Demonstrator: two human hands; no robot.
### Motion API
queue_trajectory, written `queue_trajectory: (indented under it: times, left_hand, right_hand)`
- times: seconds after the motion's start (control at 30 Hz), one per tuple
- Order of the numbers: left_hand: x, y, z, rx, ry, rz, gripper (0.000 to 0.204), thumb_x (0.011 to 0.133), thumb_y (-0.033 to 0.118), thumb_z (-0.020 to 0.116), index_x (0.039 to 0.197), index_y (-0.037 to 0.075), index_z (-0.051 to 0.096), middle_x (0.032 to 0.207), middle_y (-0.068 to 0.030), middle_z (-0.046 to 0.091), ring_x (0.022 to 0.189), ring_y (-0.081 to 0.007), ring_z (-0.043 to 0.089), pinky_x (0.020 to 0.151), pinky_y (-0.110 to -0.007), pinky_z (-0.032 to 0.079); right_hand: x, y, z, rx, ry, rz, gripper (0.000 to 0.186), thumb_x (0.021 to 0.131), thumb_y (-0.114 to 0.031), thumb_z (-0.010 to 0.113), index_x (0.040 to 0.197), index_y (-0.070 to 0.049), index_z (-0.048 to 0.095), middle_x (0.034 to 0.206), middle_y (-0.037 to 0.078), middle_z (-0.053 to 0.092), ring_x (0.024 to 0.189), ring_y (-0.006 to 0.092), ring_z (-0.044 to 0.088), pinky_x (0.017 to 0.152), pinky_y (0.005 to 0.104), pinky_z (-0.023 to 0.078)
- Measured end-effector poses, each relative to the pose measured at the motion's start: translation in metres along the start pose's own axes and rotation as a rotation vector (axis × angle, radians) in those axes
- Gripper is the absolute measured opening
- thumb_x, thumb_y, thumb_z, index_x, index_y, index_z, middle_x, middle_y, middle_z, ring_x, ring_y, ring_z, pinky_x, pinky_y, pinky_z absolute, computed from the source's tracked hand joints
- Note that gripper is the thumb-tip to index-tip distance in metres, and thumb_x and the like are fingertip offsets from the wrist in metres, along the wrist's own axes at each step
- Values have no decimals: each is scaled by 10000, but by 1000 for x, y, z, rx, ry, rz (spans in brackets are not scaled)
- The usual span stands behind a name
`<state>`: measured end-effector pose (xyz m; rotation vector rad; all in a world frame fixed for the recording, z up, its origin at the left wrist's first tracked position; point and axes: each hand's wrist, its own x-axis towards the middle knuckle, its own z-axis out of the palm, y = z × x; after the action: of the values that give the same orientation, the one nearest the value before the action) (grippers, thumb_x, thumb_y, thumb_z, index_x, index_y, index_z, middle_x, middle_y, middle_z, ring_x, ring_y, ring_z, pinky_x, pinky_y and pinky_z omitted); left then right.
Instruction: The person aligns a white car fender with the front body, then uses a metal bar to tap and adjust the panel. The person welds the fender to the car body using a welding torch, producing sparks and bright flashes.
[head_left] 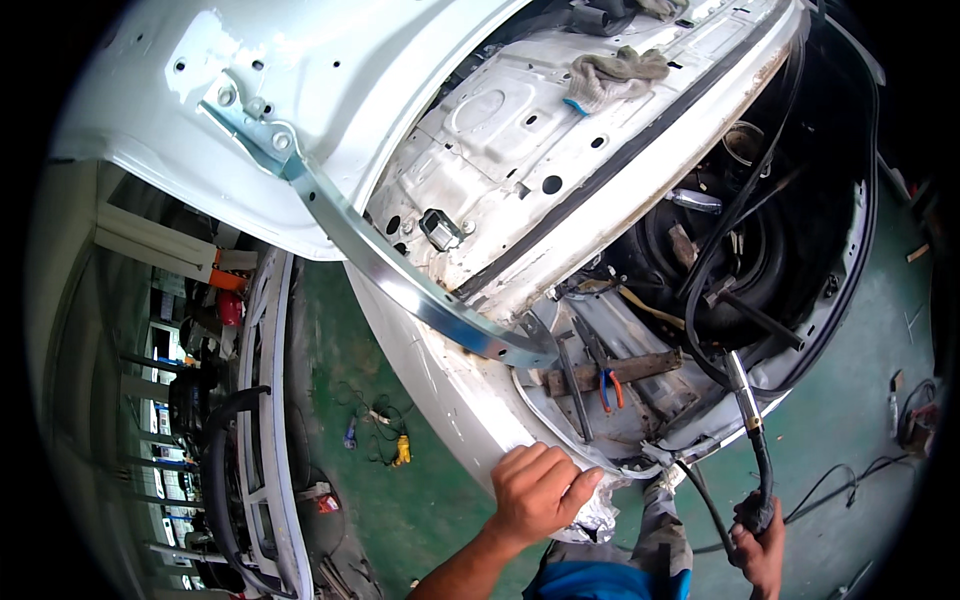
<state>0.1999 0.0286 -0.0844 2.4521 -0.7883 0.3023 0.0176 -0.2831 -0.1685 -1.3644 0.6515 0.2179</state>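
My right hand [762, 548] grips the dark handle of a welding torch [745, 400]. Its bare metal nozzle points up, close to the rim of the open car trunk [848, 270]. My left hand [540, 492] is closed, knuckles up, at the edge of the white rear fender [425, 385]; whatever lies inside its fingers is hidden. Crumpled silvery material [600, 512] shows just beside it. Past my left hand, pliers [609, 388] with orange and blue handles lie in the trunk corner by a rusty metal bar [640, 368].
A curved metal hinge arm [400, 285] spans from the raised white lid [330, 105] to the trunk corner. A work glove [615, 78] lies on the white panel. Cables [840, 490] trail over the green floor [345, 300]. A yellow plug [402, 450] lies left of the car.
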Motion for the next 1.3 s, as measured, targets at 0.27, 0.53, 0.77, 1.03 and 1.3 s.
queue_trajectory:
  times: [0.27, 0.53, 0.77, 1.03, 1.3]
  left_hand:
    - [7, 6, 3, 136, -91, -73, 284, 822, 179, 743, 633, 77, 558, 614, -44, 536, 563, -257, 511, 550, -396, 345]
    - [12, 9, 9, 208, -220, -141, 252, 828, 181, 694, 646, 33, 601, 633, -85, 568, 584, -268, 532, 596, -382, 377]
    - [4, 12, 12, 252, -211, -193, 445, 987, 324, 600, 653, 30, 595, 635, -64, 624, 602, -221, 540, 635, -362, 393]
    - [-1, 10, 14, 278, -242, -187, 401, 945, 295, 620, 688, -13, 622, 666, -99, 640, 614, -252, 556, 651, -378, 418]
    - [-1, 15, 14, 345, -307, -245, 502, 1031, 387, 533, 702, 10, 499, 661, -102, 600, 670, -240, 523, 659, -376, 404]
  right_hand:
    - [29, 34, -16, -174, -66, -21, 580, 836, -255, 797, 1269, 3, 509, 965, 68, 623, 851, 157, 578, 782, 312, 493]
    - [79, 38, -15, -328, -66, -6, 636, 778, -162, 797, 1313, 45, 522, 1002, 197, 701, 923, 323, 691, 872, 387, 530]
    - [101, 40, -31, -370, -145, 127, 702, 770, -194, 754, 1372, 45, 483, 1181, 223, 621, 1027, 341, 612, 956, 403, 471]
    - [127, 50, -47, -462, -123, 197, 727, 790, -275, 731, 1399, 33, 479, 1104, 154, 593, 959, 256, 572, 894, 361, 457]
    - [147, 62, -51, -386, -94, 320, 839, 844, -398, 781, 1476, 21, 423, 1206, 143, 587, 1071, 216, 541, 924, 335, 448]
